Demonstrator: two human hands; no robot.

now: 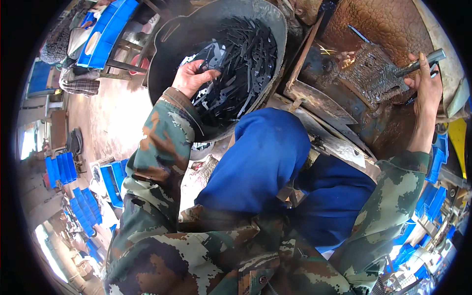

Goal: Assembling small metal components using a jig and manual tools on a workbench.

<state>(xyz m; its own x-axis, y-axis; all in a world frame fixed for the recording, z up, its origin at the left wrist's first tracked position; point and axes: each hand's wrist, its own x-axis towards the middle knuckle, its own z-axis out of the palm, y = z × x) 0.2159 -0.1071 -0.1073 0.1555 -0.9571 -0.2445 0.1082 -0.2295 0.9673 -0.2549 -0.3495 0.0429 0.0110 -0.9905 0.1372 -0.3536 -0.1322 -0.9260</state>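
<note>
My left hand (191,78) is over a large dark tub (169,42), its thumb and fingers drawn together. Shiny flat metal pieces (214,54) lie just beyond the fingertips; whether one is pinched between them I cannot make out. Inside the tub is a heap of thin, dark metal strips (250,54), several with notches and holes. At the far right my right hand (426,86) is closed around a round metal bar handle (432,58). That bar joins a wet, grimy metal block (371,73) in a brown, oily trough.
A blue pen-like rod (359,33) lies behind the block. The trough's raised metal edge (314,98) runs between it and my blue-trousered knee (273,132). Blue bins (105,34) stand at the far left, with more blue trays (61,168) lower down and at right.
</note>
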